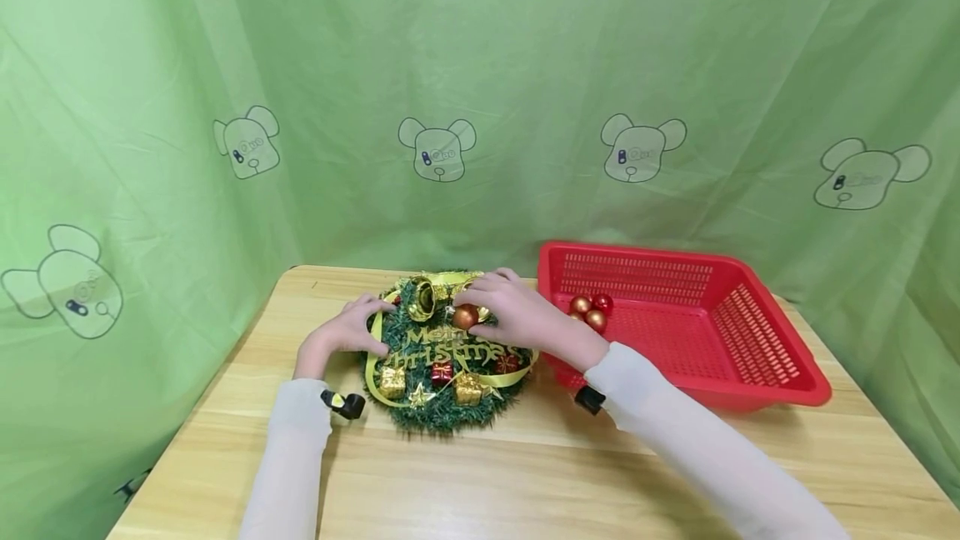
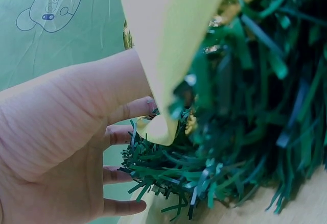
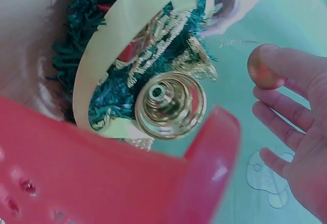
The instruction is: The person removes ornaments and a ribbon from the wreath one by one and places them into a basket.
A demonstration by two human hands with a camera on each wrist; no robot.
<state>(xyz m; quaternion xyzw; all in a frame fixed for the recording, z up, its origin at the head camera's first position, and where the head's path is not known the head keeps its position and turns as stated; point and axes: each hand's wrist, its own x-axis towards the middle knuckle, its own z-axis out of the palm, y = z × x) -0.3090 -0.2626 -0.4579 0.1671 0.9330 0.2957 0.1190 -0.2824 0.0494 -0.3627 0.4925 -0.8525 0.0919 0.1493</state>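
A green tinsel Christmas wreath (image 1: pixel 442 415) lies on the table, with golden "Merry Christmas" lettering (image 1: pixel 453 354), gift boxes, gold bells and yellow ribbon (image 2: pixel 171 40). My left hand (image 1: pixel 348 330) rests at its left edge, thumb and fingers spread apart; in the left wrist view, straight fingers (image 2: pixel 122 207) reach to the tinsel. Above the upper right part of the wreath, my right hand (image 1: pixel 517 315) pinches a copper-coloured Christmas ball (image 1: pixel 465 317) between thumb and fingers. A thin string trails from this ball (image 3: pixel 258 73) in the right wrist view. Part of the lettering is hidden by the right hand.
To the right stands a red plastic basket (image 1: pixel 780 340), its left side near the wreath and my right forearm. Several red and gold balls (image 1: pixel 596 321) sit in its left part. A green curtain (image 1: pixel 525 40) hangs behind the wooden table (image 1: pixel 450 490).
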